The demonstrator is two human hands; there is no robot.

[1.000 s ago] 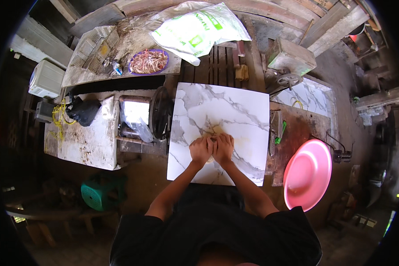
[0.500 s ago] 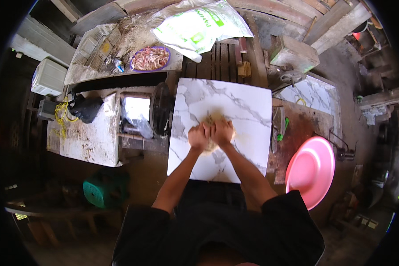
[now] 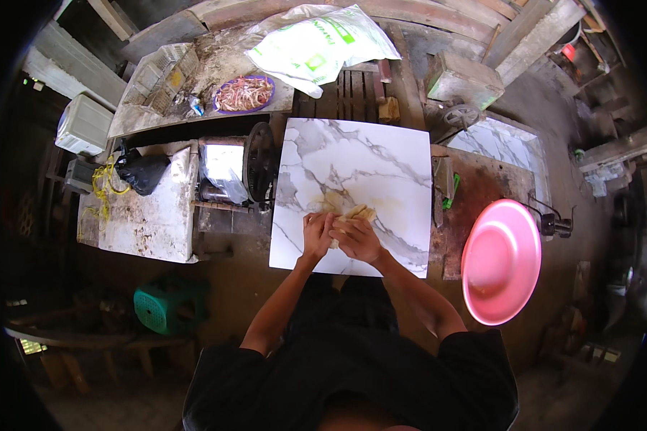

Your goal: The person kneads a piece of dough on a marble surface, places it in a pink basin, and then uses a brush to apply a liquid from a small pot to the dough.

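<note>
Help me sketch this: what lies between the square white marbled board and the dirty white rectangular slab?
Between board and slab, the head view shows a dark metal machine with clear plastic sheeting and a large round wheel.

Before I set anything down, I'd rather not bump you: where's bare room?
Bare: the marbled board beyond the pale lump, and its right edge, toward the pink basin. Crowded: near middle, where left hand and right hand meet at the lump.
</note>
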